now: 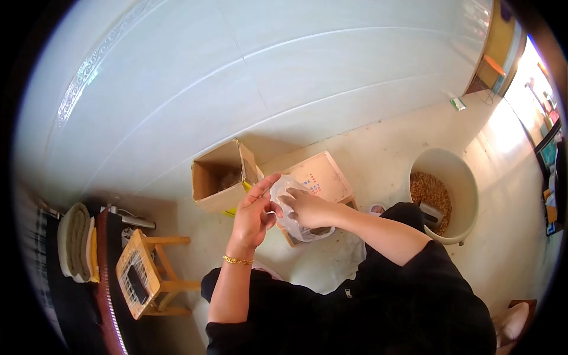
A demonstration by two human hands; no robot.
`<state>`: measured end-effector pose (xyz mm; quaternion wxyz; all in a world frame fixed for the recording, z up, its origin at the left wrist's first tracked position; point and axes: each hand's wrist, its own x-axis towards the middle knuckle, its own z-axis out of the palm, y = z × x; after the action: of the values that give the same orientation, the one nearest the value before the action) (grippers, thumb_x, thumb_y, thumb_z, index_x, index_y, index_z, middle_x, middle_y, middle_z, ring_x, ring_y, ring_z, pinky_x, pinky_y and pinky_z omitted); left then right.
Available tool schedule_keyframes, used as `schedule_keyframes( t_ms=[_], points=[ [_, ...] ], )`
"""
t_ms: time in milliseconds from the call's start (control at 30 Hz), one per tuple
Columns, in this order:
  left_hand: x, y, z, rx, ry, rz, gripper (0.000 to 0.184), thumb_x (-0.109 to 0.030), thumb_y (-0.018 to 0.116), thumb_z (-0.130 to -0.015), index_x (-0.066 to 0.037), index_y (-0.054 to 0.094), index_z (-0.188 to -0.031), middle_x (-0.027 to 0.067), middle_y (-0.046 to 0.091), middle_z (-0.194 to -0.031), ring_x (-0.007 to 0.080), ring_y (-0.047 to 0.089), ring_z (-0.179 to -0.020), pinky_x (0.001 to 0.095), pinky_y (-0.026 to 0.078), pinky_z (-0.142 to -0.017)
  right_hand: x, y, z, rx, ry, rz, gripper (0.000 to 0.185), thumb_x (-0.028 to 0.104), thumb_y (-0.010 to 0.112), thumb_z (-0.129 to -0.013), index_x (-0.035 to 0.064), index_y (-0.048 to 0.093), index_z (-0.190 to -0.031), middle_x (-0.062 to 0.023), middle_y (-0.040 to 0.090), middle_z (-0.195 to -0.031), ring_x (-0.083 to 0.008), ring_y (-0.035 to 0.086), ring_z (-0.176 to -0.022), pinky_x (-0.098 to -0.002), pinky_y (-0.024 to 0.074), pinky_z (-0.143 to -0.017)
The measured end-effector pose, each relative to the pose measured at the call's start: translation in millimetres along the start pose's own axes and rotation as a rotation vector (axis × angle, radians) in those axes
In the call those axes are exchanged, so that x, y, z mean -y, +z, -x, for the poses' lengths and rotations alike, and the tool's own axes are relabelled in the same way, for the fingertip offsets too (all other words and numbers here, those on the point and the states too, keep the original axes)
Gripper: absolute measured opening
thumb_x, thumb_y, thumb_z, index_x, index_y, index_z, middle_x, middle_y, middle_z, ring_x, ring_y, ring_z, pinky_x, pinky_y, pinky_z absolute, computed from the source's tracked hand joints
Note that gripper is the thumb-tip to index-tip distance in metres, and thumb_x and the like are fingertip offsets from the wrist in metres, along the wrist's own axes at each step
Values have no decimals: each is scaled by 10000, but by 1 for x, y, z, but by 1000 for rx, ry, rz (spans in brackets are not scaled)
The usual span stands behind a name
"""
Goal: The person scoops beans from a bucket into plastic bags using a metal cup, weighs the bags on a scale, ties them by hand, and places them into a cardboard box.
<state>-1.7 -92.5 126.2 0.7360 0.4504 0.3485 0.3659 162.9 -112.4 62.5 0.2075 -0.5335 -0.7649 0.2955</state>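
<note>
I have a thin, crumpled white plastic bag point(291, 226) between my hands, over the near left edge of a pale cardboard carton with red and blue print point(324, 171) on the floor point(384, 133). My right hand point(307, 208) has its fingers on the bag, but I can't tell if they grip it. My left hand point(254, 212) is at the bag's left side, fingers apart and a bit curled; I can't tell if it pinches the plastic. I think the bag is only part done: both hands are busy there, and I see no knot. A grey metal scoop point(433, 213) lies in a round cream bucket point(467, 198), on brown grains point(429, 186).
</note>
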Motion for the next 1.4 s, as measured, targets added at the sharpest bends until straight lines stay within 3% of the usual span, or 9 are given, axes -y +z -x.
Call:
schedule_keyframes(
  t_ms=[133,367,433,567,633,767,933,1067,1400],
  points=[
    [-3,-8,3,-44,50,56,372,-50,366,-920,-22,441,-1284,77,461,-1292,111,546,-618,169,349,-404,-12,1,7,150,-37,714,372,316,533,-799,122,645,-1097,-158,424,-1346,-307,407,-1243,-626,24,-1041],
    [3,-17,8,-118,17,-79,352,-68,380,-931,-33,469,-1270,54,516,-1221,96,551,-622,156,311,-383,-3,3,-18,639,306,585,329,277,535,-793,124,665,-1053,-135,454,-1327,-292,471,-1171,-614,124,-1038],
    [7,-14,9,5,-101,-83,376,-49,379,-915,-27,447,-1284,38,518,-1238,111,565,-587,160,318,-373,-10,15,-10,77,159,134,356,241,532,-805,100,626,-1118,-143,453,-1322,-307,401,-1240,-618,143,-1035],
    [2,-2,15,57,-63,-91,354,-72,381,-932,-36,469,-1272,31,516,-1245,106,571,-602,158,316,-374,-19,19,-1,171,-137,581,406,237,508,-829,114,559,-1213,-153,424,-1339,-348,288,-1308,-640,119,-1030],
    [3,-6,12,22,-62,-127,354,-80,379,-936,-41,467,-1277,31,500,-1263,105,574,-609,155,316,-376,-16,23,-7,753,230,913,449,251,499,-837,155,506,-1275,-153,368,-1378,-385,191,-1341,-664,96,-1021],
    [4,-9,10,-27,-58,-215,360,-101,376,-944,-55,458,-1292,35,464,-1303,103,582,-633,152,321,-382,1,19,0,630,216,749,411,252,515,-828,152,553,-1225,-161,384,-1364,-395,194,-1334,-686,71,-1007],
    [12,-15,6,-87,-87,-274,365,-111,368,-944,-65,458,-1295,48,474,-1287,108,588,-643,157,327,-384,8,14,-2,812,310,517,350,190,544,-783,117,615,-1118,-134,602,-1117,-332,543,-1083,-567,403,-876],
    [14,-18,3,-165,-47,-279,375,-133,374,-941,-45,445,-1299,94,459,-1313,114,613,-643,168,339,-391,11,6,8,809,236,647,361,146,547,-762,110,615,-1115,-140,632,-1027,-298,620,-927,-441,483,-770],
    [25,-20,-11,-117,-100,-348,389,-172,410,-931,-64,439,-1304,60,449,-1336,113,615,-644,168,350,-409,-12,-157,34,-242,-76,28,306,123,576,-828,41,580,-1123,-140,632,-1023,-221,630,-837,-332,503,-741]
  ],
)
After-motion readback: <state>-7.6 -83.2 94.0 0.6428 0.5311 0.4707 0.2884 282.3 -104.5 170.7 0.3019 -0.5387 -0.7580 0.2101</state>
